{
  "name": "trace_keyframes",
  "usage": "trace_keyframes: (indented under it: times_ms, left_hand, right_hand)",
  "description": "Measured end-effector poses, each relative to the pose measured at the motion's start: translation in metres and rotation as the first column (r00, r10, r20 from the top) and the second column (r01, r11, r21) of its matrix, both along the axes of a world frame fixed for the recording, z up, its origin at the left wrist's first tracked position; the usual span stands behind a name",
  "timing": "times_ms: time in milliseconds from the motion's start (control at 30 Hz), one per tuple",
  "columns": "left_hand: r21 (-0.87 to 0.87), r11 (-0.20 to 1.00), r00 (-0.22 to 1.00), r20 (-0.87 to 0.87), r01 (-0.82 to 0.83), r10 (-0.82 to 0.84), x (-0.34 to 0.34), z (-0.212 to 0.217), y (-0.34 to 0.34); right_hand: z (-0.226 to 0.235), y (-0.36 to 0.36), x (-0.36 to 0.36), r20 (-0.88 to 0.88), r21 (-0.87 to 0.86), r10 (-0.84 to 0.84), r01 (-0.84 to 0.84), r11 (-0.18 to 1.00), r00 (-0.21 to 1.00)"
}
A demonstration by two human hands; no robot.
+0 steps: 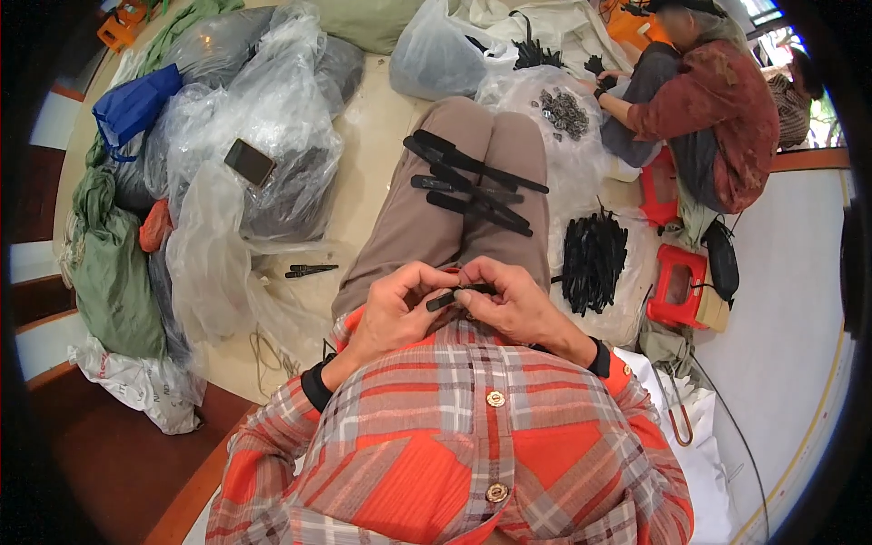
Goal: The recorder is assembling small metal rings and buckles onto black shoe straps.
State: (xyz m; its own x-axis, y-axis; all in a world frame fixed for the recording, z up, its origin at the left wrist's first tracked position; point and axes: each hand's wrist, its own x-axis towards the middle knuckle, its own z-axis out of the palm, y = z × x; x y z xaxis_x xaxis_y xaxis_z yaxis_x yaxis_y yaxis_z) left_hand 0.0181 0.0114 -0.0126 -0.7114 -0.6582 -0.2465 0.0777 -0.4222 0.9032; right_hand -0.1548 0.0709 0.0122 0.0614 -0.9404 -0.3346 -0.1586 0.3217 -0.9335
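A short black strap (442, 301) is pinched between my two hands, close to my body above my lap. My left hand (392, 304) has thumb and fingers bent around its left side. My right hand (518, 304) grips it from the other side, thumb pressed on top. Fingers hide part of the strap, and any small part at its end cannot be made out. Several black straps (468, 189) lie across my thighs, just beyond the hands. To the right, a pile of similar black straps (595, 263) rests on plastic sheeting.
Small dark metal-looking pieces (564, 113) are heaped on clear plastic. A co-worker in a red top (708, 100) sits at far right, near a red stool (677, 285). Big plastic bags (254, 118), a phone (249, 163) and a blue bag (136, 106) are at left. A few straps (311, 271) lie on the floor.
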Motion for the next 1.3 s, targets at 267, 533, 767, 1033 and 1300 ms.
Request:
trace_keyframes:
  times_ms: [267, 533, 767, 1033, 1300]
  left_hand:
    - [0.041, 0.999, 0.999, 0.033, -0.017, 0.015, -0.002, -0.001, 0.004]
    - [-0.038, 0.999, 0.999, 0.038, -0.028, 0.029, -0.007, -0.009, -0.005]
    - [-0.507, 0.849, 0.978, 0.204, 0.148, -0.049, -0.013, 0.01, -0.031]
    - [-0.024, 0.994, 0.994, 0.044, 0.104, -0.102, -0.017, 0.007, -0.041]
    - [0.014, 0.995, 0.994, 0.047, 0.101, -0.102, -0.019, 0.016, -0.041]
  right_hand:
    - [0.001, 0.003, 0.009, -0.113, -0.021, -0.021, 0.019, 1.0, 0.993]
    - [-0.023, 0.001, -0.001, 0.055, -0.077, -0.041, 0.045, 0.996, 0.998]
    - [0.004, -0.017, -0.018, -0.078, -0.047, 0.162, -0.165, 0.985, 0.984]
    - [-0.001, -0.019, -0.013, -0.048, -0.177, -0.054, 0.045, 0.983, 0.997]
    - [0.018, -0.025, -0.008, -0.698, -0.541, -0.197, -0.327, 0.774, 0.688]
